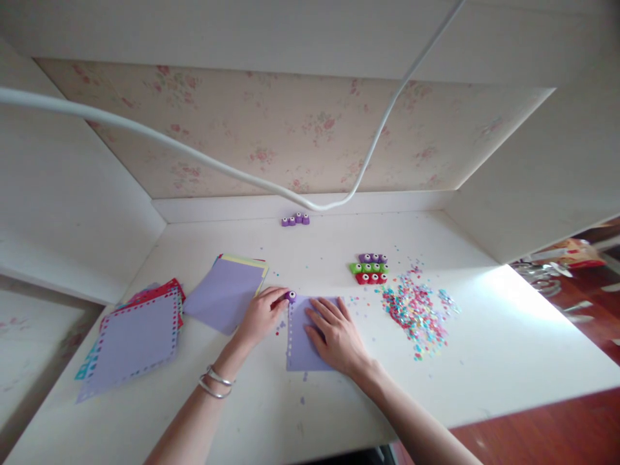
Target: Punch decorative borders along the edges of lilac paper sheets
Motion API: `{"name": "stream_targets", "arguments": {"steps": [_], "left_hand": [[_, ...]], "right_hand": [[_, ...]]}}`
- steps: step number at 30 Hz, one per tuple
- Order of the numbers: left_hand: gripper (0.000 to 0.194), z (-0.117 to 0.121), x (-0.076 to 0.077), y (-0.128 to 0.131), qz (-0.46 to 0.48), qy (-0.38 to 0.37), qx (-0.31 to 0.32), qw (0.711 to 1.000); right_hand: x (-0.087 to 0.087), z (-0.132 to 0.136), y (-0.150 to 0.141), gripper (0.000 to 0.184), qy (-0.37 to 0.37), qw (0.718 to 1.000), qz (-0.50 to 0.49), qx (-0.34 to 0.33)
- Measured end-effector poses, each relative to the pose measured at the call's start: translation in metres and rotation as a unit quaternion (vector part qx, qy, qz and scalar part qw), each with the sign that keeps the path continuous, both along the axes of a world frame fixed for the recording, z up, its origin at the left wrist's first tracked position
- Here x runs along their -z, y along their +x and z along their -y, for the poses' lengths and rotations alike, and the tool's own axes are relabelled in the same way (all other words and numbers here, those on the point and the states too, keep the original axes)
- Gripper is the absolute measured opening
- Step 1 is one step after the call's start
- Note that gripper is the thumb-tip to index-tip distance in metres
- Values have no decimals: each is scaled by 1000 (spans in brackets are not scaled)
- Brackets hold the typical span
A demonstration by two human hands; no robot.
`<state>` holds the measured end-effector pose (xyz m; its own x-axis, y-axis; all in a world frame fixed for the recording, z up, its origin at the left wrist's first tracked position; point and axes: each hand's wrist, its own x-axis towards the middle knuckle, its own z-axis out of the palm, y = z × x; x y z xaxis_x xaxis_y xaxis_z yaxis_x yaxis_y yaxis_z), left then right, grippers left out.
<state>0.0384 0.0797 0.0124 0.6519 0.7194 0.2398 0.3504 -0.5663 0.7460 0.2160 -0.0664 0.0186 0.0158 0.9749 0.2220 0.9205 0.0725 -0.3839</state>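
Observation:
A purple sheet of paper [310,359] lies in front of me with a row of punched holes along its left edge. My left hand [264,315] is closed on a small purple craft punch [290,296] at the sheet's top left corner. Spread flat on the paper, my right hand [334,332] has its fingers apart and presses on it. Small purple cut-outs [305,376] lie just below the sheet's near edge. Whether the punch's jaw is pressed down I cannot tell.
Left of the hands are a stack of plain coloured paper [225,287] and a pile of hole-edged sheets [138,336]. Several purple, green and red punches [371,268] stand right, beside scattered confetti [416,313]. More purple punches [295,220] sit at the back. A white cable [217,169] hangs across the view.

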Motion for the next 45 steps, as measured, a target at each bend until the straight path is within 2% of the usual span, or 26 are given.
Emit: {"name": "stream_targets", "arguments": {"steps": [28,39,45], "left_hand": [[24,-1,0,0,7,-39,-5,999],[30,-9,-19,10,-21,-48,-21,998],[32,-13,-26,20,-57,-36,-4,998]], "right_hand": [[0,-1,-1,36,0,1000,-4,11],[-2,-1,-1,36,-3,1000,-9,12],[-2,0,-1,36,5,1000,-9,10]]}}
